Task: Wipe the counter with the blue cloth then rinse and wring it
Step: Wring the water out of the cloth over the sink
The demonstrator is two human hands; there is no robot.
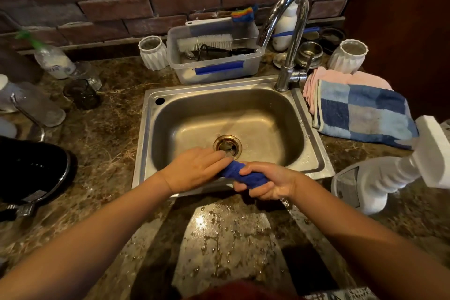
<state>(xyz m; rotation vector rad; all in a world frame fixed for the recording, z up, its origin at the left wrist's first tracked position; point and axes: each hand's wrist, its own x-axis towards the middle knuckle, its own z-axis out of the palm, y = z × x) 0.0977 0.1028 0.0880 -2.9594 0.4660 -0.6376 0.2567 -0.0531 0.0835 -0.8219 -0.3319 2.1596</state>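
The blue cloth (pixel 244 173) is twisted into a tight roll over the front edge of the steel sink (pixel 314 153). My left hand (pixel 194 168) grips its left end, and my right hand (pixel 267 182) is curled round its right end. Only the middle of the cloth shows between the two fists. Water drips below my right hand. The marble counter (pixel 102 143) in front of the sink is wet with droplets. The chrome faucet (pixel 289 31) arches over the back right of the sink, with no water running from it.
A clear plastic bin (pixel 214 66) with brushes stands behind the sink between two white ribbed cups. Folded blue checked and pink towels (pixel 360 112) lie at the right. A white spray bottle (pixel 379 178) stands near my right arm. Bottles and a black pot (pixel 29 168) crowd the left.
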